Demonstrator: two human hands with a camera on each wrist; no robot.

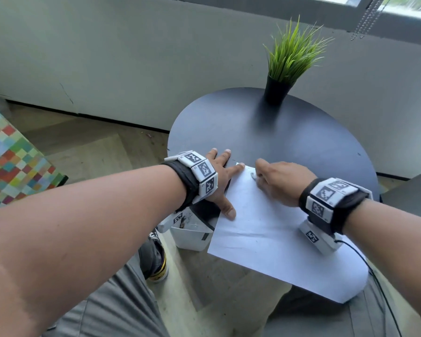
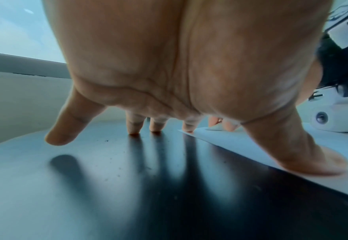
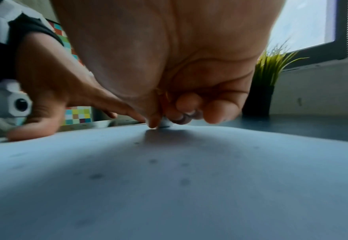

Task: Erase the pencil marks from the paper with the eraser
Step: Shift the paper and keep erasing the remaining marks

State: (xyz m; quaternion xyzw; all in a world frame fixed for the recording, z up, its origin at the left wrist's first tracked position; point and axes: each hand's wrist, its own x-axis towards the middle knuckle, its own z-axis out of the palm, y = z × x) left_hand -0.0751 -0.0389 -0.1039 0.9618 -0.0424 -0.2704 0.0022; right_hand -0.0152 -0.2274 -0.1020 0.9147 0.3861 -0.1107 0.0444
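Observation:
A white sheet of paper [image 1: 265, 234] lies on the dark round table [image 1: 289, 132] and hangs over its near edge. My left hand [image 1: 225, 176] lies spread flat, index fingertip and thumb pressing the paper's left edge, the other fingers on the table. My right hand [image 1: 277, 181] pinches a small white eraser [image 1: 254, 176] down on the paper near its far corner. The right wrist view shows the eraser [image 3: 166, 124] between curled fingertips, touching the paper [image 3: 169, 186]. In the left wrist view the left hand's thumb [image 2: 317, 164] rests on the paper [image 2: 251, 142]. Pencil marks are too faint to tell.
A potted green grass plant [image 1: 284, 69] stands at the table's far side. Small dark crumbs dot the paper in the right wrist view. A colourful checkered object [image 1: 12, 161] stands on the floor at left. A wall and window run behind the table.

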